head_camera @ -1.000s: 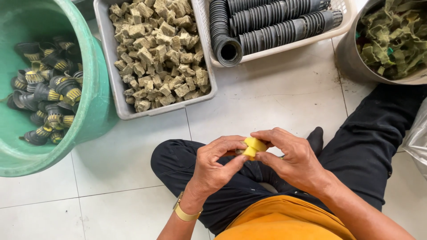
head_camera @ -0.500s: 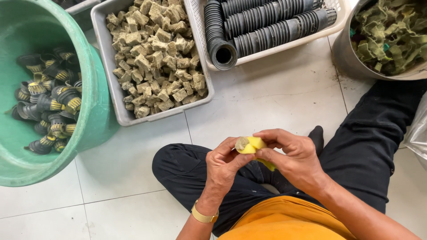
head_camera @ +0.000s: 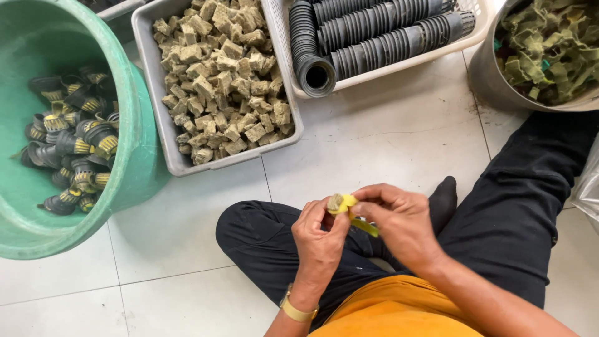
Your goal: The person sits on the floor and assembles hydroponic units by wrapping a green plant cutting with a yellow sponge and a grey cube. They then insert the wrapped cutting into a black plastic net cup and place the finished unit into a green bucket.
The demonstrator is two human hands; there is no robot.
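Observation:
Both hands meet over my crossed legs. My left hand [head_camera: 319, 236] and my right hand [head_camera: 399, 217] pinch a small beige cube wrapped in a yellow strip [head_camera: 340, 203]; the strip's loose end hangs down between the hands. A grey tub of beige cubes [head_camera: 163, 118] lies just ahead on the floor. To its left stands a green bucket [head_camera: 134, 125] holding several black net cups with yellow strips. A white basket [head_camera: 380, 70] with stacked black cups in rows sits ahead to the right.
A metal pot [head_camera: 486, 78] full of green-yellow strips stands at the far right. My black-trousered right leg stretches toward it. White floor tiles lie between my knees and the tubs. A clear plastic bag edge shows at the right border.
My hands have stayed together over my lap and have kept turning the yellow strip around the cube; the cube's beige top now shows above my fingers. The view has shifted slightly.

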